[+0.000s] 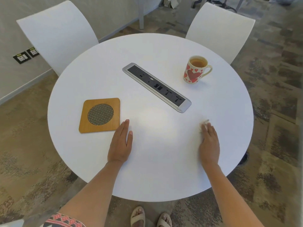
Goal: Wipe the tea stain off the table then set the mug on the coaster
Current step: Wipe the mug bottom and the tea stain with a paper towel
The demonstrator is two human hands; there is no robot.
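A cream mug [194, 70] with red hearts, filled with tea, stands at the far right of the round white table [155, 169]. A square wooden coaster [100, 115] with a woven round centre lies at the near left. My left hand [121, 143] rests flat on the table, fingertips beside the coaster's near right corner. My right hand [209, 141] presses straight fingers on a small crumpled white tissue [204, 122] at the near right; most of the tissue is hidden under the fingers. I see no stain on the table.
A silver power socket strip [157, 86] is set diagonally into the table's middle. Two white chairs [57, 36] [219, 31] stand at the far side. Patterned carpet surrounds the table, and my sandalled feet show below its near edge.
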